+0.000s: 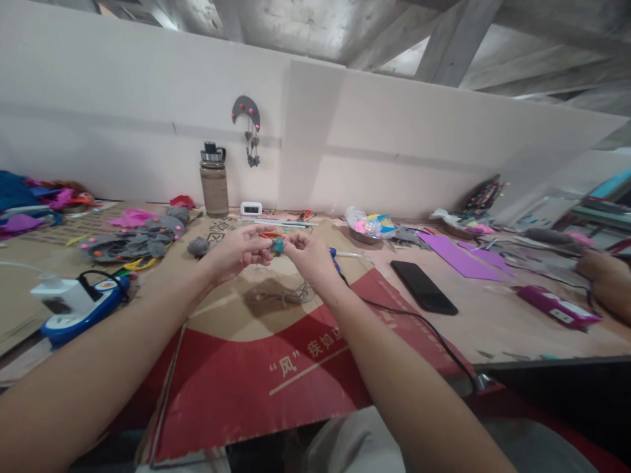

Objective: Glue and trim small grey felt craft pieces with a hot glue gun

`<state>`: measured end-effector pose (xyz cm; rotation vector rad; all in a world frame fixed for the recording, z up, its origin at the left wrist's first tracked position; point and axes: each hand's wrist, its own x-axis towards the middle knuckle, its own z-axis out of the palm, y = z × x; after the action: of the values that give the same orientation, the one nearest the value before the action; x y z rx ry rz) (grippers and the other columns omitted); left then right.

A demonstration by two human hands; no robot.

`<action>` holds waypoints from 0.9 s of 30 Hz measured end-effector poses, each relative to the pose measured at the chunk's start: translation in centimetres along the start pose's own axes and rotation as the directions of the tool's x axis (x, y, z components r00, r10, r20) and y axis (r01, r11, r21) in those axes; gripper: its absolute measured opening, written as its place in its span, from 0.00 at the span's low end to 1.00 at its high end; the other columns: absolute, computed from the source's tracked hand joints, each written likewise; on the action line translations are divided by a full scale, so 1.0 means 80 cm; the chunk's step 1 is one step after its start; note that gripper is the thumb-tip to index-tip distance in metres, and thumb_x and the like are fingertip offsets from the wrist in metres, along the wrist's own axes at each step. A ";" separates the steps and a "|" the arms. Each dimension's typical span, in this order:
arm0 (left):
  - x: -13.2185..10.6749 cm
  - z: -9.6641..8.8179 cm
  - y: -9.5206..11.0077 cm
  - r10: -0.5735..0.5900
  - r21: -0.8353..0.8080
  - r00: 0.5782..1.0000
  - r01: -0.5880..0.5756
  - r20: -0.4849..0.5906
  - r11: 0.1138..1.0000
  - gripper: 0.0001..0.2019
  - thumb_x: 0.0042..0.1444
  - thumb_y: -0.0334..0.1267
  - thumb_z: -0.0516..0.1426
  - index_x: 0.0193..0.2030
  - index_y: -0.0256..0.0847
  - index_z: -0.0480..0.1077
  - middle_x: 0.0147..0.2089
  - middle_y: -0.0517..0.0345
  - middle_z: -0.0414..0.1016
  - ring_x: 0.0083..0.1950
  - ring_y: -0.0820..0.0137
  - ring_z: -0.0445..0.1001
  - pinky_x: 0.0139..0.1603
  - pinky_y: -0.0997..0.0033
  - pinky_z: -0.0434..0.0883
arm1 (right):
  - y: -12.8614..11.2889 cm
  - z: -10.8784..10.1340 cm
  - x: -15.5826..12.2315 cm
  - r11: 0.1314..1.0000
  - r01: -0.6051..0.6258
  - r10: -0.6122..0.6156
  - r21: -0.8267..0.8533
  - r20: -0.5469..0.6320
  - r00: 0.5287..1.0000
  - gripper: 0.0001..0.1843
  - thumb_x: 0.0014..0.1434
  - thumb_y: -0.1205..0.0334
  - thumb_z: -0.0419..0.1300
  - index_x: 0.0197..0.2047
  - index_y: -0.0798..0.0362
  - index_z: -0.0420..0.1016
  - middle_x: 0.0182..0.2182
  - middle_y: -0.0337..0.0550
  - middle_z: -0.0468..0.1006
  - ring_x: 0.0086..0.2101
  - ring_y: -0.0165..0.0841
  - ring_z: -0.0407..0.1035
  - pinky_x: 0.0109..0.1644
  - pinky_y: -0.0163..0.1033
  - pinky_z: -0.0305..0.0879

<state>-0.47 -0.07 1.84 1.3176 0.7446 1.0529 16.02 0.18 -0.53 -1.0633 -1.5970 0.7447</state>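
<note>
The left hand (241, 249) and right hand (308, 257) close their fingertips on a small orange-and-teal piece (278, 246), held over the printed cardboard (221, 368); it shows a thin orange band above a bunched teal part, finer detail too small to tell; loose gray yarn (283, 297) lies on the cardboard, a black phone (424, 287) to its right.
</note>
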 end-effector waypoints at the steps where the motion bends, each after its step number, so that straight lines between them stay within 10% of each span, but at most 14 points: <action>1: 0.000 -0.002 0.002 -0.027 -0.031 1.000 0.028 0.013 0.999 0.20 0.46 0.35 0.61 0.48 0.36 0.67 0.32 0.53 0.74 0.29 0.73 0.71 0.31 0.72 0.69 | -0.001 -0.001 0.000 0.999 -0.025 0.025 0.042 -0.002 1.000 0.09 0.49 0.57 0.55 0.27 0.55 0.68 0.20 0.34 0.66 0.21 0.24 0.56 0.26 0.31 0.52; 5: 0.005 -0.017 0.001 -0.058 0.051 0.991 0.065 -0.116 0.997 0.14 0.49 0.40 0.58 0.40 0.35 0.71 0.33 0.51 0.74 0.29 0.74 0.70 0.27 0.76 0.66 | -0.003 -0.005 0.002 0.989 -0.112 0.117 0.094 -0.055 0.992 0.08 0.47 0.58 0.55 0.26 0.55 0.67 0.18 0.33 0.63 0.19 0.23 0.53 0.23 0.31 0.49; 9: 0.013 -0.030 -0.011 0.093 0.463 0.956 0.049 -0.279 0.885 0.09 0.47 0.41 0.57 0.25 0.36 0.70 0.24 0.56 0.71 0.22 0.76 0.65 0.23 0.76 0.61 | 0.001 -0.010 0.006 0.988 -0.147 0.151 0.051 -0.090 0.984 0.09 0.46 0.57 0.55 0.24 0.54 0.66 0.16 0.32 0.60 0.17 0.23 0.50 0.22 0.31 0.47; 17: 0.008 -0.027 -0.008 0.273 0.888 0.954 -0.015 -0.125 0.460 0.12 0.48 0.35 0.48 0.16 0.40 0.62 0.19 0.59 0.66 0.24 0.71 0.63 0.25 0.72 0.57 | 0.006 -0.012 0.007 0.989 -0.149 0.150 0.012 -0.080 0.985 0.08 0.46 0.59 0.55 0.24 0.55 0.68 0.17 0.32 0.61 0.18 0.23 0.50 0.22 0.31 0.47; 27: 0.005 -0.005 -0.012 0.135 0.507 0.988 -0.083 -0.067 0.858 0.13 0.47 0.45 0.58 0.37 0.38 0.73 0.32 0.54 0.75 0.32 0.69 0.71 0.32 0.71 0.67 | 0.012 -0.006 0.003 1.000 0.010 -0.010 -0.025 0.006 1.000 0.11 0.50 0.54 0.55 0.28 0.54 0.68 0.20 0.35 0.67 0.21 0.24 0.55 0.25 0.31 0.50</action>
<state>-0.49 0.53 0.87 1.7796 1.0826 1.0595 16.73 0.77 -1.12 -1.0712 -1.6196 0.7234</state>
